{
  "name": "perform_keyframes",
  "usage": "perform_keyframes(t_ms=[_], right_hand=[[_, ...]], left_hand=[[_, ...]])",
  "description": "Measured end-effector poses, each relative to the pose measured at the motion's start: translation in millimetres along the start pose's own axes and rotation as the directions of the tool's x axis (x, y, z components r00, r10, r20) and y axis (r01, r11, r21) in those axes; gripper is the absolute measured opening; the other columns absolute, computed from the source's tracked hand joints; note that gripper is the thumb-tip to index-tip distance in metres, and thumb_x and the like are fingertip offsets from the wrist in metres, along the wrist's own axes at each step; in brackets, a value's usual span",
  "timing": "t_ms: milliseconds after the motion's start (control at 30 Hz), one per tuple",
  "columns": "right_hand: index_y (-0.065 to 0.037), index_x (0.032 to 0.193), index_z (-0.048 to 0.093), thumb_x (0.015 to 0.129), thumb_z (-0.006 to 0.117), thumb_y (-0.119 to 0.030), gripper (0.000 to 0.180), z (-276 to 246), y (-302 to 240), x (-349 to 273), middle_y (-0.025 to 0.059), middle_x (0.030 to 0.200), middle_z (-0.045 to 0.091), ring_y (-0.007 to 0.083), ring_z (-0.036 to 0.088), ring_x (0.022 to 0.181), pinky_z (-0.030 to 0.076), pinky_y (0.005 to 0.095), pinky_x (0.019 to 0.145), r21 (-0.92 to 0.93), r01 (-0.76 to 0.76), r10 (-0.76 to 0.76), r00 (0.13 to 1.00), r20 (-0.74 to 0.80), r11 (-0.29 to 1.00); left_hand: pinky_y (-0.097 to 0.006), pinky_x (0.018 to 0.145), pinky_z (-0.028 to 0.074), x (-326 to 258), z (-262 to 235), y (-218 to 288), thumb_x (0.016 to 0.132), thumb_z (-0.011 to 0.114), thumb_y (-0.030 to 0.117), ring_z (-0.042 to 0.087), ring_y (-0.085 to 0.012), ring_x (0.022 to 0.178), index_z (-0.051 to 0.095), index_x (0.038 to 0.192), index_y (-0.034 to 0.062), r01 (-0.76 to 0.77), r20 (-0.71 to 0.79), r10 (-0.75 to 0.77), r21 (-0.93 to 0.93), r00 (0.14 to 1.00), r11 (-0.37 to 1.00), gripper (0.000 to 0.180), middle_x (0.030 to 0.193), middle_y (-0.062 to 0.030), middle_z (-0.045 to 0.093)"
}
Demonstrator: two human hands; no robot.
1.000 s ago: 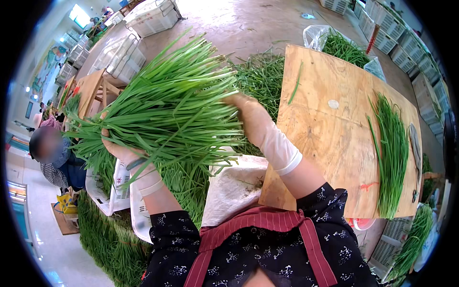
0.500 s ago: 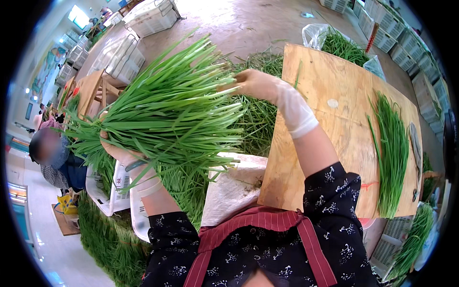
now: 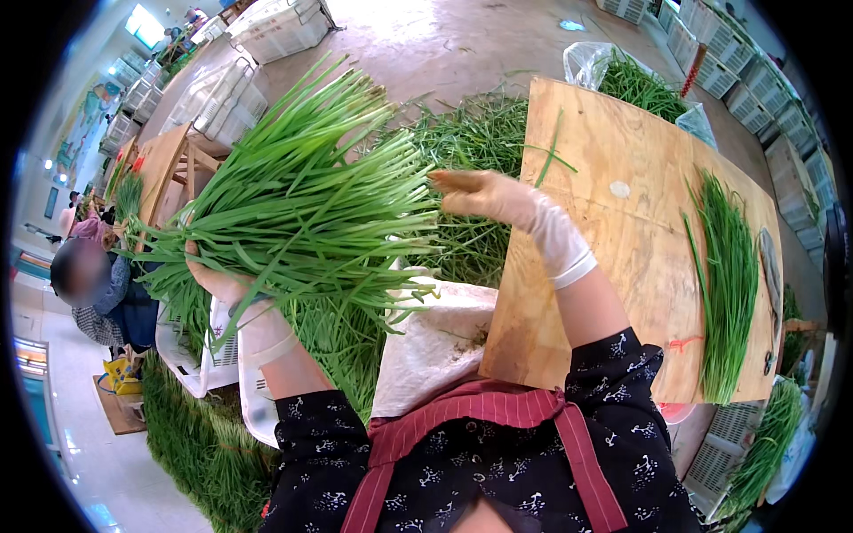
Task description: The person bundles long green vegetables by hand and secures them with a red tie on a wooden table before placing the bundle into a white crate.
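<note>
A large bunch of garlic chives (image 3: 302, 191) fans out over the left half of the view, its pale cut ends pointing right. My gloved left hand (image 3: 218, 280) is closed round its leafy end from below, with leaves covering some of the fingers. Just off the stalk ends is my gloved right hand (image 3: 493, 195), fingers stretched leftward, with nothing seen in them. A wooden board (image 3: 613, 258) slants at my right. Crossed loose blades (image 3: 553, 157) lie near its upper left edge, and a smaller chive bundle (image 3: 724, 284) rests along its right side.
Loose chive leaves (image 3: 480, 133) are heaped beyond my hands. A white sack (image 3: 440, 333) lies before my apron, beside white plastic baskets (image 3: 253, 400). Bundled greens (image 3: 195, 435) stand at the lower left, near a seated person (image 3: 115, 289). White crates (image 3: 284, 35) stand farther back.
My right hand has shifted slightly right and down, away from the stalk ends. A second loose blade now crosses the one on the board. My left hand still holds the bunch.
</note>
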State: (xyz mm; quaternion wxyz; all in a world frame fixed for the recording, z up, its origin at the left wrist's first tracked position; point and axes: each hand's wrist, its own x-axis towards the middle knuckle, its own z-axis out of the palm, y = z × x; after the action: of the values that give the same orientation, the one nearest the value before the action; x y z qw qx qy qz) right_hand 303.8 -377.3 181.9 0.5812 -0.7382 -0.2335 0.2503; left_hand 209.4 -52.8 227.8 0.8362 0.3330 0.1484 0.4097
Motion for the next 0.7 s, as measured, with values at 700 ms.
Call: perform_keyframes(t_ms=[700], right_hand=[[-0.002, 0.096, 0.058, 0.082, 0.058, -0.017, 0.02, 62, -10, -6, 0.0078, 0.095, 0.062, 0.0153, 0.058, 0.088, 0.047, 0.0283, 0.079, 0.767, 0.306, -0.375, 0.922, -0.092, 0.563]], left_hand=[[-0.041, 0.087, 0.044, 0, 6, -7, 0.081, 0.047, 0.031, 0.055, -0.0258, 0.099, 0.056, 0.107, 0.0061, 0.051, 0.175, -0.045, -0.033, 0.983, 0.998, 0.037, 0.11, -0.0107, 0.058]])
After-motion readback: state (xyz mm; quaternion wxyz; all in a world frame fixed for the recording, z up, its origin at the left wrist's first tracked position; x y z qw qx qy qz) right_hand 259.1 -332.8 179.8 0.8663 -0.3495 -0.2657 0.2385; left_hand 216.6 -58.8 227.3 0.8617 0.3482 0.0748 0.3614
